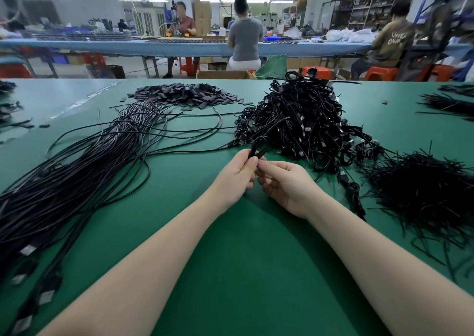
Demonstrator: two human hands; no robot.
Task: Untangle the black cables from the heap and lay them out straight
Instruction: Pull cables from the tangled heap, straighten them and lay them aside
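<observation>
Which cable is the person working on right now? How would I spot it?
On the green table, find the tall tangled heap at the back right. Just in front of it, the left hand and right hand pinch one looped cable, the only one lifted off the table.

Two bare forearms, left hand (237,174) and right hand (284,181) uncovered, no sleeves, gloves or jewellery visible

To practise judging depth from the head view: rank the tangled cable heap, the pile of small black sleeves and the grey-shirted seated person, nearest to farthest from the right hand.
From the right hand:
1. Tangled cable heap, just beyond it.
2. Pile of small black sleeves, far left on the table.
3. Grey-shirted seated person, at the next bench.
</observation>
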